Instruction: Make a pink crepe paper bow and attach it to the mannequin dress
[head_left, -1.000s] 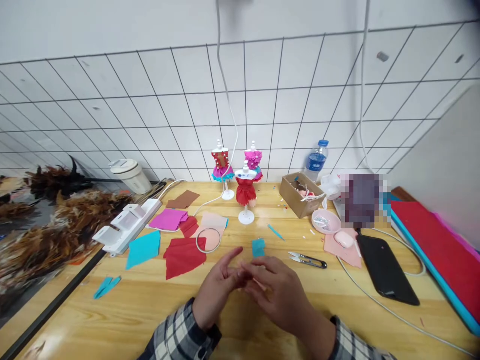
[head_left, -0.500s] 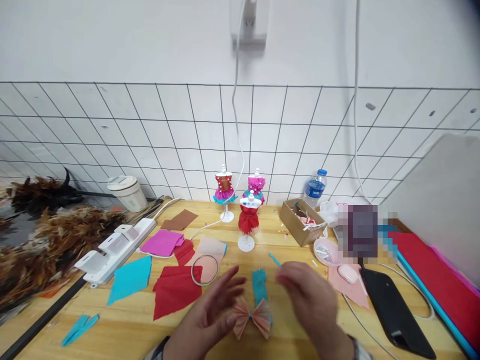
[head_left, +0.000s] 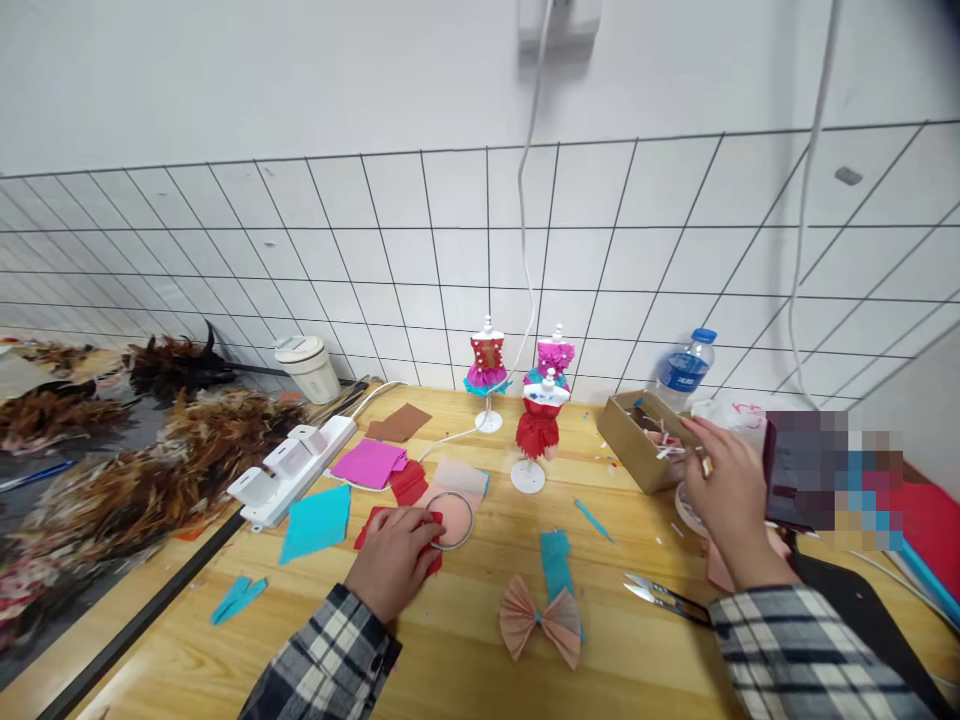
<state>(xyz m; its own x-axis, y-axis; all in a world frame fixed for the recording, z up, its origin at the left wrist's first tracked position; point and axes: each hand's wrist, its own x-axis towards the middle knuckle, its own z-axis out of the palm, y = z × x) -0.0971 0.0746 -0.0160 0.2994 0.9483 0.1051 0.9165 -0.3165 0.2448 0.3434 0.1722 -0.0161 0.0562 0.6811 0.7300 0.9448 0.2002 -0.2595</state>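
Observation:
My left hand (head_left: 395,562) lies palm down on the red sheets (head_left: 433,565), fingers stretched toward a metal ring (head_left: 450,522) on pale peach sheets (head_left: 463,478). My right hand (head_left: 726,488) is raised at the near right corner of a cardboard box (head_left: 637,455) holding scraps, thumb and fingers apart, nothing visible in them. It partly hides a round pink dish (head_left: 688,512). Between the hands lie a pleated peach bow (head_left: 559,625) with a blue middle, a blue strip (head_left: 556,562) and a thin blue sliver (head_left: 595,520). Thread snips (head_left: 667,600) rest near my right sleeve.
Three small dress forms (head_left: 538,430) in paper-like dresses stand at the back. A white power strip (head_left: 292,470), cup (head_left: 307,370) and feathers (head_left: 172,460) are left. Blue (head_left: 319,522), magenta (head_left: 369,463) and brown sheets (head_left: 400,422) lie nearby. A bottle (head_left: 686,368) stands behind the box.
My left hand has moved left from beside the bow onto the red sheets. My right hand has moved right and away to the box, and the snips now show. The view has turned left.

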